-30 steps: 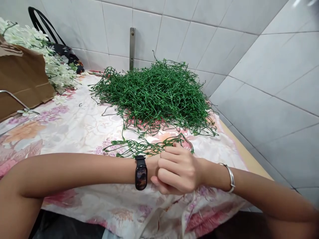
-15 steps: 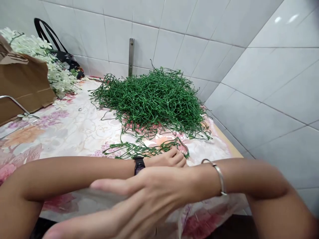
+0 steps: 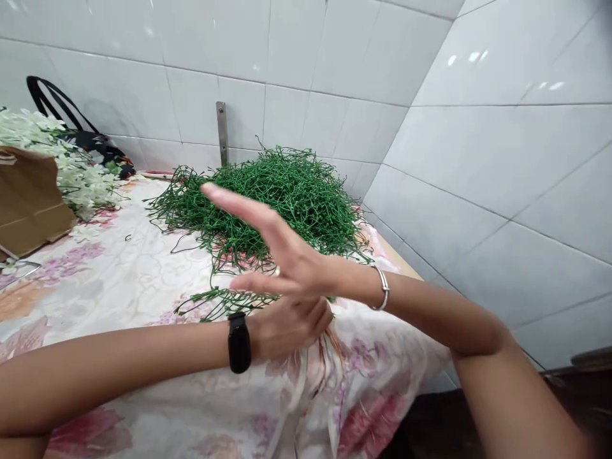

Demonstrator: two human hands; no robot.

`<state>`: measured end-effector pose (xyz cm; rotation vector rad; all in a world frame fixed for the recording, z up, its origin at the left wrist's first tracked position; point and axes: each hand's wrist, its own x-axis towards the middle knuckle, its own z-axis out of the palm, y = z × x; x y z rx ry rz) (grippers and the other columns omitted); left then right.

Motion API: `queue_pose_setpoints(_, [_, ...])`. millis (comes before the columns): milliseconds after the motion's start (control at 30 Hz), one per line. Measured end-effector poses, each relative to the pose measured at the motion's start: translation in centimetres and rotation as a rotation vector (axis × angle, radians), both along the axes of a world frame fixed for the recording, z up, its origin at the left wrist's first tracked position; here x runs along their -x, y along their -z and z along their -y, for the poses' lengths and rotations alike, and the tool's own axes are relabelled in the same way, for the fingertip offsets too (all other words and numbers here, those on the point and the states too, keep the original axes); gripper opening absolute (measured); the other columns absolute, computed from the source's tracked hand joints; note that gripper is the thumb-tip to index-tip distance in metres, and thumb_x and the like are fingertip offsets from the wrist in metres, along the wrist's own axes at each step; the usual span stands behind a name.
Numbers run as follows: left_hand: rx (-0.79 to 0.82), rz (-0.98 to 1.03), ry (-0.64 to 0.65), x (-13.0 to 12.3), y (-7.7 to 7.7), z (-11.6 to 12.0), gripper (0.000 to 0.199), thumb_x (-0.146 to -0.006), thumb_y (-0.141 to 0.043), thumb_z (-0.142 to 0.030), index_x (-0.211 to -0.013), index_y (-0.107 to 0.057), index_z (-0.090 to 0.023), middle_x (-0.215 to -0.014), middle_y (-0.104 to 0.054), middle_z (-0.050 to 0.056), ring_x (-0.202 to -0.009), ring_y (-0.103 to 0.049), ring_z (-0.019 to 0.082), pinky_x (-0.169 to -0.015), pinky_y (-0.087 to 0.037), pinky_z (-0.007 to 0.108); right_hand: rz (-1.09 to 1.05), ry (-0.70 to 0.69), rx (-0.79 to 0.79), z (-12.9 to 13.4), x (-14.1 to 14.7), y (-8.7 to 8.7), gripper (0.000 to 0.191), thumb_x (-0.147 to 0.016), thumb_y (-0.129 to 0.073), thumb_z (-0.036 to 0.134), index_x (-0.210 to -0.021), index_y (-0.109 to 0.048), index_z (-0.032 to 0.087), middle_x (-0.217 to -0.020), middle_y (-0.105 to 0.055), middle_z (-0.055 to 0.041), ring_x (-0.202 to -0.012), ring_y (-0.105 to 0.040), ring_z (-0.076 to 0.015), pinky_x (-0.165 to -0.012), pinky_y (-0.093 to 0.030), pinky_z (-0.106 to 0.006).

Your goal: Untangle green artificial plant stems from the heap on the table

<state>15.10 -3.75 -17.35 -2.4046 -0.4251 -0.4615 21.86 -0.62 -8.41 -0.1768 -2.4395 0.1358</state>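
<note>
A black band circles the wrist of my left hand [image 3: 291, 325], whose fingers are curled closed at the table's front edge. Folds of the floral tablecloth [image 3: 306, 389] gather and run down from under that fist. Just above it, my right hand [image 3: 272, 239], with a silver bangle at its wrist, is open and empty, its fingers stretched to the left and slightly blurred. Behind the hands lies a large heap of thin green artificial stems [image 3: 291, 191]. A smaller bunch of green stems [image 3: 210, 303] lies nearer, partly hidden by the hands.
White artificial flowers [image 3: 81, 178] and a brown cardboard box [image 3: 31, 201] stand at the left. A dark bag with black handles [image 3: 102, 150] sits behind them. Tiled walls meet at the back right, and a metal bracket [image 3: 222, 131] is fixed behind the heap.
My right hand has risen from low in front to above my left hand. My left hand sits lower in view, with cloth now bunched under it. The view has shifted right and up.
</note>
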Motion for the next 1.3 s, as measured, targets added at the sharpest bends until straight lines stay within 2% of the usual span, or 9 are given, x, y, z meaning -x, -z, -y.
queue_pose_setpoints(167, [-0.301, 0.116, -0.062, 2.4, -5.1, -0.8, 0.023, -0.085, -0.037, -0.014, -0.101, -0.052, -0.008, -0.085, -0.060, 0.006, -0.076, -0.055, 0.017, -0.079, -0.041, 0.034, -0.479, 0.302, 0.372, -3.3, -4.9, 0.8, 0.033, -0.085, -0.037, 0.040, -0.112, -0.040, 0.021, -0.122, -0.045, -0.0047, -0.109, -0.048, -0.0136, -0.095, -0.038, -0.033])
queue_pose_setpoints(333, [-0.271, 0.339, -0.252, 4.9, -9.5, -3.6, 0.017, -0.083, -0.040, -0.015, -0.095, -0.052, -0.012, -0.088, -0.061, 0.005, -0.075, -0.056, 0.016, -0.077, -0.039, 0.032, -0.458, 0.223, 0.723, -3.4, -7.7, -0.8, 0.055, -0.085, -0.016, 0.054, -0.090, -0.054, 0.015, -0.101, -0.059, -0.0077, -0.092, -0.057, -0.0154, -0.087, -0.041, -0.036])
queue_pose_setpoints(467, [-0.217, 0.432, -0.292, 6.3, -10.5, -4.8, 0.015, -0.083, -0.041, -0.018, -0.094, -0.051, -0.015, -0.088, -0.062, 0.004, -0.075, -0.056, 0.016, -0.077, -0.038, 0.032, -0.241, 0.271, 0.691, -2.7, -8.0, -2.0, 0.039, -0.076, -0.050, 0.046, -0.105, -0.048, 0.020, -0.112, -0.055, -0.0055, -0.104, -0.051, -0.0167, -0.092, -0.037, -0.034])
queue_pose_setpoints(600, [-0.237, 0.458, -0.275, 7.2, -10.9, -4.7, 0.018, -0.083, -0.042, -0.018, -0.099, -0.050, -0.016, -0.095, -0.061, 0.004, -0.079, -0.056, 0.016, -0.082, -0.036, 0.033, -0.052, 0.334, 0.563, -2.9, -8.1, -1.7, 0.056, -0.069, -0.062, 0.037, -0.118, -0.040, 0.021, -0.117, -0.050, -0.0060, -0.107, -0.047, -0.0173, -0.094, -0.035, -0.033])
queue_pose_setpoints(700, [-0.285, 0.436, -0.273, 7.9, -10.9, -4.6, 0.026, -0.082, -0.044, -0.022, -0.107, -0.047, -0.016, -0.105, -0.058, 0.007, -0.083, -0.056, 0.018, -0.084, -0.036, 0.034, 0.039, 0.324, 0.504, -3.5, -8.1, -1.1, 0.050, -0.072, -0.059, 0.038, -0.114, -0.043, 0.018, -0.103, -0.056, -0.0056, -0.096, -0.052, -0.0151, -0.087, -0.039, -0.031])
queue_pose_setpoints(867, [-0.354, 0.349, -0.298, 9.8, -9.0, -5.9, 0.028, -0.084, -0.041, -0.023, -0.110, -0.045, -0.013, -0.092, -0.060, 0.009, -0.078, -0.055, 0.019, -0.081, -0.038, 0.039, -0.038, 0.445, 0.198, -4.1, -8.5, 0.5, 0.018, -0.076, -0.055, 0.034, -0.077, -0.057, 0.016, -0.076, -0.054, -0.0016, -0.073, -0.050, -0.0110, -0.070, -0.041, -0.027])
queue_pose_setpoints(1033, [-0.475, 0.175, -0.305, 10.8, -5.6, -7.0, 0.026, -0.083, -0.040, -0.015, -0.107, -0.049, -0.014, -0.095, -0.061, 0.010, -0.082, -0.056, 0.019, -0.082, -0.039, 0.038, -0.199, 0.643, -0.285, -4.3, -10.0, 2.8, 0.012, -0.079, -0.053, 0.026, -0.087, -0.059, 0.021, -0.082, -0.056, -0.0040, -0.082, -0.051, -0.0145, -0.076, -0.038, -0.032])
queue_pose_setpoints(1133, [-0.473, 0.164, -0.275, 10.6, -4.0, -6.8, 0.025, -0.082, -0.042, -0.014, -0.105, -0.051, -0.013, -0.097, -0.061, 0.010, -0.088, -0.055, 0.019, -0.085, -0.038, 0.036, -0.169, 0.652, -0.542, -4.4, -10.8, 4.3, 0.012, -0.078, -0.054, 0.021, -0.089, -0.058, 0.022, -0.078, -0.059, -0.0021, -0.077, -0.052, -0.0133, -0.075, -0.037, -0.032])
queue_pose_setpoints(1300, [-0.365, 0.308, -0.221, 10.5, -2.9, -6.6, 0.018, -0.081, -0.047, -0.016, -0.099, -0.052, -0.014, -0.083, -0.061, 0.007, -0.080, -0.054, 0.017, -0.081, -0.039, 0.033, -0.122, 0.615, -0.587, -4.6, -11.5, 5.7, 0.013, -0.077, -0.056, 0.022, -0.091, -0.055, 0.023, -0.072, -0.061, 0.0012, -0.068, -0.053, -0.0110, -0.072, -0.036, -0.029])
